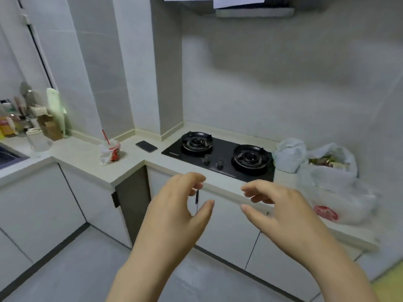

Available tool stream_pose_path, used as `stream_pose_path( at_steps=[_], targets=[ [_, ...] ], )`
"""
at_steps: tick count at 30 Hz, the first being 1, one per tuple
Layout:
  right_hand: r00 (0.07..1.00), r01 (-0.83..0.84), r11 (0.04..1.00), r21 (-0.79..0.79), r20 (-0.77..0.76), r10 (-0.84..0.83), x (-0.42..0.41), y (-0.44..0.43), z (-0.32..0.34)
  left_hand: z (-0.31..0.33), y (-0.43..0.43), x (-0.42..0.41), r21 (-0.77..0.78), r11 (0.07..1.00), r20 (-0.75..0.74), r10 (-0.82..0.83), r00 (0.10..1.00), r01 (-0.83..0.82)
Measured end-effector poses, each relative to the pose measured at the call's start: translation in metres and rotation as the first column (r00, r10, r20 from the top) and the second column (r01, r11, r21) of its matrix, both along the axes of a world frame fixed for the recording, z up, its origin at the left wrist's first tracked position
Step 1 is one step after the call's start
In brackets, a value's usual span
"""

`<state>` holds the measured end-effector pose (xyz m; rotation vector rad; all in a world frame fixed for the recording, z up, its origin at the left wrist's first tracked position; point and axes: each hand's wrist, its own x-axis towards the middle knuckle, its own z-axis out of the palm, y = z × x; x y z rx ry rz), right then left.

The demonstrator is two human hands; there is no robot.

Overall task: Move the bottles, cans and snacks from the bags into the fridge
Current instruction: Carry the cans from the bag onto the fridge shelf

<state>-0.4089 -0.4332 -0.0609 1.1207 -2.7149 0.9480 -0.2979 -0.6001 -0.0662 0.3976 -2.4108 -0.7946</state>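
I see an L-shaped table [82, 153] that wraps the corner of a tiled kitchen, pale on top, with white cabinets [39, 203] under it and a grey floor [87, 269] below. A range hood [255, 12] hangs at the top edge of my view. Set into the table under it is a black two-burner gas hob [220, 158], with two knobs at its front edge.

The task's things sit on the table to the right of the hob. A large clear plastic bag [333, 184] with a red mark on its front slumps near the table's front edge, and colourful snack packets [327, 161] show in its open mouth. A smaller white plastic bag [289, 154] stands just beside the hob, touching the large bag or very near it; I cannot tell what is inside it.

Both hands are raised in front of the cabinets, apart from each other and short of the bags. The left hand [174, 205] has loosely curled fingers and holds nothing. The right hand [281, 205] mirrors it, also relaxed and empty.

At far left a sink [8, 155] cuts into the table, with a white jug [38, 140] beside it and blurred clutter behind. A drink cup with a red straw [110, 151], wrapped in a bag, stands near the inner corner. A dark phone [146, 146] lies flat between the cup and the hob.
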Motion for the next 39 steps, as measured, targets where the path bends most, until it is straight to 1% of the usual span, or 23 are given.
stream_pose_path(
  at_steps=[4,7,15,19,27,33,39],
  targets=[
    [0.990,0.135,0.990,0.036,0.041,-0.137,-0.020,0.028,-0.014,-0.015,0.011,-0.042,0.038,0.989,0.053,-0.146,0.988,0.144],
    [0.976,0.206,0.978,0.037,0.069,-0.208,-0.042,0.049,-0.022,-0.021,0.024,-0.077,0.057,0.975,0.063,-0.218,0.974,0.215],
    [0.938,0.335,0.941,-0.052,0.116,-0.328,-0.135,0.114,-0.026,-0.024,0.083,-0.196,0.073,0.937,0.042,-0.347,0.937,0.343],
    [0.926,0.364,0.929,-0.072,0.132,-0.353,-0.184,0.149,-0.023,-0.022,0.115,-0.253,0.062,0.923,0.030,-0.383,0.923,0.380],
    [0.897,0.415,0.908,-0.066,0.197,-0.396,-0.260,0.196,-0.037,-0.031,0.156,-0.337,0.103,0.906,0.085,-0.419,0.904,0.411],
    [0.868,0.464,0.885,-0.031,0.218,-0.447,-0.312,0.203,-0.048,-0.043,0.159,-0.399,0.133,0.887,0.106,-0.455,0.884,0.441],
    [0.838,0.517,0.856,0.002,0.203,-0.507,-0.380,0.184,-0.054,-0.053,0.140,-0.481,0.173,0.856,0.119,-0.510,0.852,0.488]
  ],
)
